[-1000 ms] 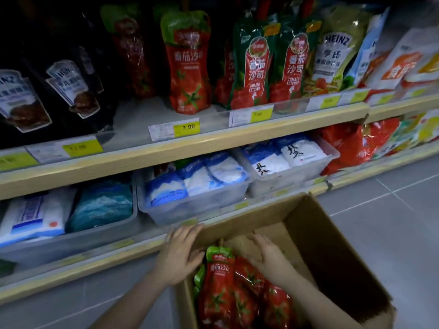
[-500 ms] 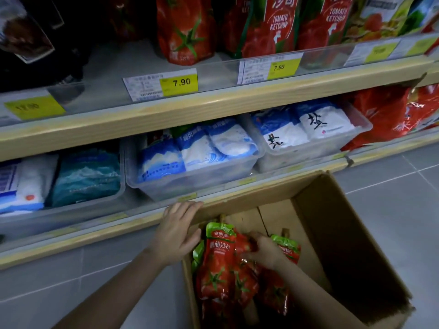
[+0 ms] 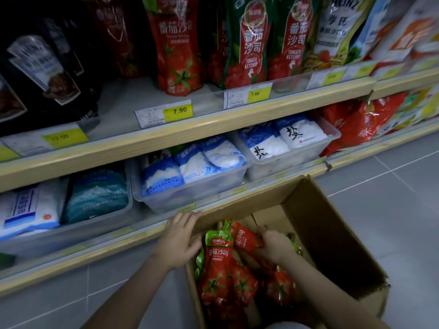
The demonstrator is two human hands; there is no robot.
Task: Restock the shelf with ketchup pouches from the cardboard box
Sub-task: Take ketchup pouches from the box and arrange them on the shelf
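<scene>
Since 0.5 s: right hand (image 3: 275, 248) now grips ketchup pouch (image 3: 244, 238) in cardboard box (image 3: 332, 238); left hand (image 3: 180, 238) flat, fingers relaxed, on box corner

"7.90" on the yellow price tag (image 3: 178, 111) above the left hand (image 3: 181, 236), a second "7.90" tag (image 3: 255, 94) farther right, "TOMATO KETCHUP" on green-edged pouches (image 3: 251, 43) above, "HEINZ" pouch (image 3: 340, 27) above the right hand (image 3: 275, 245), "12.00" tag (image 3: 62, 137) up left.

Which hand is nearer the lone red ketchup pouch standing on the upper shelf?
Left. The left hand rests on the box rim, below that pouch. The right hand is inside the box, farther right, gripping a pouch there.
</scene>
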